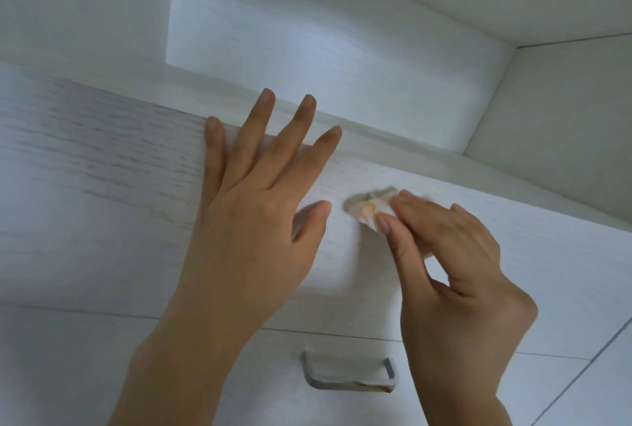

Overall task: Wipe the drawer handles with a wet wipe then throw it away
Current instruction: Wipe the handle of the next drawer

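My left hand [253, 207] lies flat with straight fingers on the front of the white upper drawer [102, 186], fingertips at its top edge. My right hand [455, 254] pinches a crumpled white wet wipe [371, 212] with an orange-brown stain, pressed against the upper drawer's handle, which the wipe and fingers mostly hide. Below, the lower drawer's grey metal handle [349, 383] is fully visible, with a rusty brown mark near its right end.
Above the drawers is an open white shelf recess [325, 49] with a side wall [564, 111] at right. A seam [85, 311] separates the two drawer fronts. A light tiled floor [595, 384] shows at the lower right.
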